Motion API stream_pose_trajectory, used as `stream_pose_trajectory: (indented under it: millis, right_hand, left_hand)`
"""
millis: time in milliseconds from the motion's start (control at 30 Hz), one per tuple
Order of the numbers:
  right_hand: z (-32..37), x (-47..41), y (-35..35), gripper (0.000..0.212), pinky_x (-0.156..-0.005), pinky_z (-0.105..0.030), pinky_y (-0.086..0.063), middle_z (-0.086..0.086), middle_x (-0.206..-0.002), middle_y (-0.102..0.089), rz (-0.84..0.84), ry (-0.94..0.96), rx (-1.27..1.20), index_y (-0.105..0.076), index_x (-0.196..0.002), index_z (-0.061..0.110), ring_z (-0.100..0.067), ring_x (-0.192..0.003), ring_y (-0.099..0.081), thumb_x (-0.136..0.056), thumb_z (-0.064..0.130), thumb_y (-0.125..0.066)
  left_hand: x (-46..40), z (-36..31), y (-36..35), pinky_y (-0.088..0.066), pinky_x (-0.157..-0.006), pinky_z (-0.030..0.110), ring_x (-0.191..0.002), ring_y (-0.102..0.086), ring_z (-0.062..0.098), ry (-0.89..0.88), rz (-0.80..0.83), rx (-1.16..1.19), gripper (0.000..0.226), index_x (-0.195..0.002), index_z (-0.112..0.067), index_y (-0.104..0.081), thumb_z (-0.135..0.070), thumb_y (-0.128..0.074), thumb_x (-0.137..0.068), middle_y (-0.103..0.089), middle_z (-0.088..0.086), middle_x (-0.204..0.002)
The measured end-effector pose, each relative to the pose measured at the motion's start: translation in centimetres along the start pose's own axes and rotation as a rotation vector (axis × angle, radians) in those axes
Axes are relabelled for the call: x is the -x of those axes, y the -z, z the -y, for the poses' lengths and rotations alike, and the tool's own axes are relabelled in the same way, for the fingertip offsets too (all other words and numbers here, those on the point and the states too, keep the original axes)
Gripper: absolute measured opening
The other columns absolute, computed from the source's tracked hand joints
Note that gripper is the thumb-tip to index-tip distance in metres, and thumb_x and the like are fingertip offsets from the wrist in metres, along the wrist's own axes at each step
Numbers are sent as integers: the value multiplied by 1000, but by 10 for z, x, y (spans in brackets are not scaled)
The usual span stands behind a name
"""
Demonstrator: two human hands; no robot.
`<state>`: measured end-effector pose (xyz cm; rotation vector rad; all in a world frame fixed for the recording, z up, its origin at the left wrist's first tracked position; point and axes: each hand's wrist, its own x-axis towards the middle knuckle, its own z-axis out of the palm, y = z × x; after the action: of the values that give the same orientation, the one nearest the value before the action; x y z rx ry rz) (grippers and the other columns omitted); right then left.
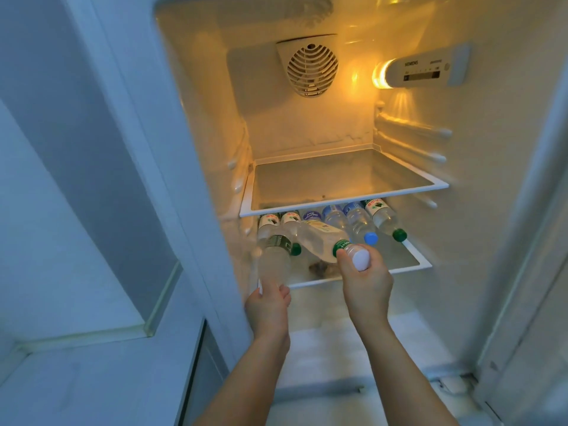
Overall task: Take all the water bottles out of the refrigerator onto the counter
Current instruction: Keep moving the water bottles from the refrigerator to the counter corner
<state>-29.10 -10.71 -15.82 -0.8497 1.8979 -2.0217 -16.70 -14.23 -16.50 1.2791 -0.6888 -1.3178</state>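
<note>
Several clear water bottles lie on their sides on the second glass shelf [412,265] of the open refrigerator, caps toward me. My left hand [269,305] grips the bottom end of a clear bottle with a dark label [276,256], pulled out past the shelf's left front. My right hand [365,281] is closed around the neck of a white-capped bottle [360,258] at the shelf's front middle. A green-capped bottle [322,239] lies slantwise on the others just left of that hand. Further right lie a blue-capped bottle [359,222] and another green-capped bottle [385,219].
The upper glass shelf [344,207] hangs just above the bottles and holds nothing. A round fan grille [312,70] and a lit control box [421,69] sit higher up. The open door's inner side [92,210] is at left. A white drawer cover [338,358] lies below my arms.
</note>
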Motion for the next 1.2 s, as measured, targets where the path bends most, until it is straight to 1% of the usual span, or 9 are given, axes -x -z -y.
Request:
stream_pose_trajectory:
  millis: [133, 300, 433, 567, 733, 833, 967, 1133, 1200]
  right_hand:
    - [25, 26, 21, 17, -62, -25, -40, 3, -82, -62, -34, 1, 39, -61, -94, 20, -20, -77, -57, -83, 30, -70]
    - [58, 67, 54, 15, -63, -27, -38, 2, -80, -62, -3, 35, 158, -61, -91, 20, -22, -77, -56, -83, 31, -68]
    - [75, 100, 79, 16, -58, -28, -38, 4, -76, -61, 72, 55, 277, -59, -85, 21, -20, -73, -55, -83, 36, -65]
    - [74, 128, 88, 23, -51, -28, -33, -1, -67, -54, 190, 67, 404, -52, -72, 13, -23, -65, -49, -81, 33, -61]
    - [68, 161, 84, 27, -48, -27, -26, -2, -68, -49, 448, 77, 628, -43, -65, 14, -25, -64, -45, -75, 32, -61]
    - [63, 173, 74, 25, -50, -27, -37, -8, -71, -63, 627, 69, 697, -50, -67, 11, -28, -69, -58, -70, 33, -60]
    - [64, 192, 63, 25, -59, -33, -51, -9, -69, -65, 830, 69, 710, -55, -70, 10, -29, -67, -64, -65, 34, -60]
    - [57, 220, 52, 22, -48, -26, -30, -5, -74, -55, 998, 175, 742, -50, -72, 10, -26, -70, -54, -77, 28, -62]
    - [53, 234, 46, 19, -48, -25, -29, -7, -81, -55, 1091, 212, 735, -53, -80, 8, -26, -74, -53, -81, 25, -61]
  left_hand:
    - [31, -3, 32, -54, -82, 36, -74, -68, 20, 10, 20, -59, 24, -75, -6, -61, -27, -59, -86, -63, 8, -67]
    - [68, -15, 83, -59, -79, 39, -74, -72, 27, 24, 79, -160, 31, -83, -1, -65, -31, -59, -83, -72, 21, -78]
    - [86, -38, 126, -60, -74, 45, -62, -70, 29, 1, 122, -312, 35, -87, 3, -64, -31, -58, -81, -71, 23, -71]
    - [109, -43, 164, -57, -64, 33, -57, -69, 30, -50, 105, -559, 36, -77, 0, -64, -35, -56, -79, -69, 19, -61]
    - [132, -34, 212, -57, -60, 33, -46, -65, 23, -126, 34, -885, 38, -64, -6, -56, -43, -50, -71, -68, 16, -59]
    - [140, -33, 233, -57, -60, 32, -42, -62, 23, -138, -18, -1070, 40, -63, -6, -57, -45, -50, -70, -65, 9, -50]
    - [159, -28, 254, -47, -54, 25, -36, -51, 20, -104, -131, -1213, 35, -57, -12, -46, -42, -52, -73, -60, 4, -46]
    - [187, -18, 279, -41, -54, 24, -48, -52, 21, -19, -239, -1286, 39, -56, -13, -44, -45, -51, -75, -63, 4, -55]
    - [200, -14, 293, -40, -52, 23, -50, -52, 20, 3, -298, -1280, 38, -58, -12, -44, -46, -52, -74, -64, 4, -58]
